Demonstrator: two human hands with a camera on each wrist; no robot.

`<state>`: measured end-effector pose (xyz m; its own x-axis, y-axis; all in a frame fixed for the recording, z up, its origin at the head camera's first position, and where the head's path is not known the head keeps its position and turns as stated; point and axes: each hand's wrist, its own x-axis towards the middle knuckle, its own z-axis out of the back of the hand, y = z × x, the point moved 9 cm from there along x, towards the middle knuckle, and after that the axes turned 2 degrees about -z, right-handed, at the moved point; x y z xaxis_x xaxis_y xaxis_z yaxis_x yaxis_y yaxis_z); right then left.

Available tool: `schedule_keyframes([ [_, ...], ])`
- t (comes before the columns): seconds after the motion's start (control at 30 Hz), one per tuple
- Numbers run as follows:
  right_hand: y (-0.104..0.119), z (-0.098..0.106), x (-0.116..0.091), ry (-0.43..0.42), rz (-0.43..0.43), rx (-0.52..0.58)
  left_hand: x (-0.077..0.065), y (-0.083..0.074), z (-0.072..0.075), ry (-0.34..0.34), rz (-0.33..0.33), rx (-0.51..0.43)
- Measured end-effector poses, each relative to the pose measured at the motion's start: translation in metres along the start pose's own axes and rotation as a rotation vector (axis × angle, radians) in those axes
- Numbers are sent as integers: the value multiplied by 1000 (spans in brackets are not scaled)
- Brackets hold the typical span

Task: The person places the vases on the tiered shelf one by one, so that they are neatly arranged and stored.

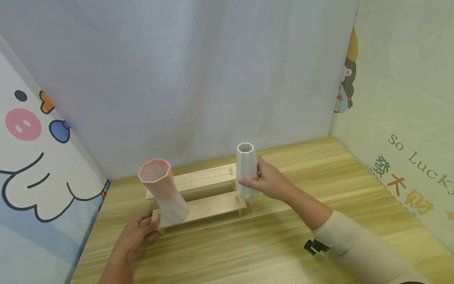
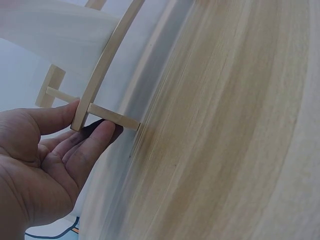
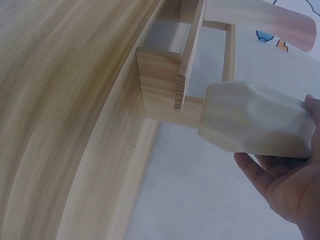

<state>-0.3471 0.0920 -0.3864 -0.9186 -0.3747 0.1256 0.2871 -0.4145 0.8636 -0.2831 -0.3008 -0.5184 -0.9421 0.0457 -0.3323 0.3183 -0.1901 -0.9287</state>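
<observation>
A two-tier wooden stand sits on the table. On its lower tier, at the left end, stands a tall faceted vase, pink at the mouth and fading to white below. My left hand pinches the left end of the lower tier; in the left wrist view the thumb lies on top and the fingers are underneath. My right hand grips a smaller white faceted vase from its right side. This vase is upright and overlaps the stand's right end, its base near the upper tier in the right wrist view.
The wood-grain table runs to a grey cloth backdrop. Cartoon-printed panels stand at the left and right. A small black clip-like object shows by the right sleeve.
</observation>
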Motion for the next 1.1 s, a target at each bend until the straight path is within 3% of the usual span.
schedule_keyframes([
  [0.37, 11, -21, 8, 45, 31, 5, -1, 1, 1, -14, -1, -12],
  [1.1, 17, -48, 21, 39, 44, -42, 0, 1, 2, -9, -16, 2],
])
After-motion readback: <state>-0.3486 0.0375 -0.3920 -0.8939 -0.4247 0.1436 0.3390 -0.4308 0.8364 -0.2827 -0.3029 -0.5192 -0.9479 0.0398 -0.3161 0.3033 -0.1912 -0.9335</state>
